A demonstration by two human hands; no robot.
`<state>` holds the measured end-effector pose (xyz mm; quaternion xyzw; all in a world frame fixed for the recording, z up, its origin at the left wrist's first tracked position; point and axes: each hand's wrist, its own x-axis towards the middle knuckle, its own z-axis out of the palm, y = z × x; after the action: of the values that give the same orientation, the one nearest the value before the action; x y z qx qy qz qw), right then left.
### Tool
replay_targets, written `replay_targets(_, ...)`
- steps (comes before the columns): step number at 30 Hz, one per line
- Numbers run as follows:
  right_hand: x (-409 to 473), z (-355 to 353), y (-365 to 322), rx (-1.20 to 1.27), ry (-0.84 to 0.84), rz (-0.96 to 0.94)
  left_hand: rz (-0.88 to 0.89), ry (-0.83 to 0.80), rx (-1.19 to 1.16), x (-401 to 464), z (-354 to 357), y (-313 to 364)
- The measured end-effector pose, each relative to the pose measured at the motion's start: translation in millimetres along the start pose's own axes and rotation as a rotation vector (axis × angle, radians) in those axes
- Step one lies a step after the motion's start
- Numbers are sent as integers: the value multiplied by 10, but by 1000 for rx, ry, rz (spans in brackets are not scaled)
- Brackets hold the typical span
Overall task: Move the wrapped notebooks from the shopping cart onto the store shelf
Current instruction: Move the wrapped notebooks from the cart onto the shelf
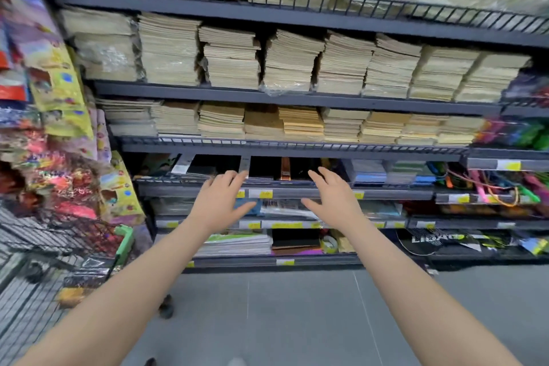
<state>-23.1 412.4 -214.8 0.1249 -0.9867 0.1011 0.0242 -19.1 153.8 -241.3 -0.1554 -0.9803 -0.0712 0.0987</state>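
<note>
Both hands' grip empty, cart (44,246) left

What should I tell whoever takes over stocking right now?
Left hand: open, empty, reaching toward the dark metal store shelf.
Right hand: open, empty, beside it.
Black wire shopping cart: at left; its contents are too blurred to tell.
Done: cream plastic-wrapped notebook stacks fill the upper shelves.
Left: check the cart for remaining wrapped notebooks and shelve them.
</note>
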Motion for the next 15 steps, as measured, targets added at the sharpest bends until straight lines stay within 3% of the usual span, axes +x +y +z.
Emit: replay_targets(15, -1103, 508, -1232, 21, -84, -74, -122, -59, -76, -1827, -60, -372)
